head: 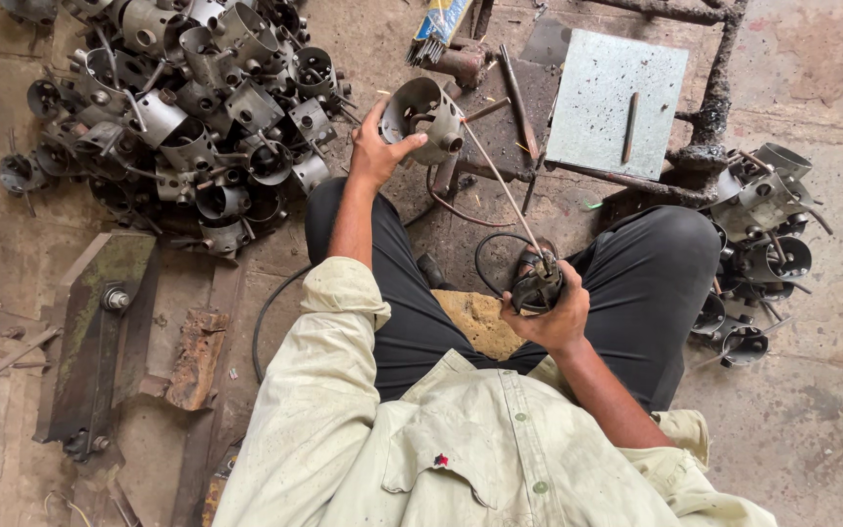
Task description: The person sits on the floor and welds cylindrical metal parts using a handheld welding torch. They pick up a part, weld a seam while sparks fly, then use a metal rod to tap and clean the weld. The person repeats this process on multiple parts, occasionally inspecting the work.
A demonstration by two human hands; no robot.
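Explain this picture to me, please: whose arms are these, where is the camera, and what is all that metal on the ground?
The camera sits on a person's head and looks down, so you see that person's own arms and lap. The person sits low on a workshop floor. The left hand holds a grey metal cylinder part. The right hand grips a welding holder with a thin rod that reaches up to the part. A large pile of similar parts lies to the left, a smaller pile to the right. Ahead stands a rusty frame with a grey plate on it.
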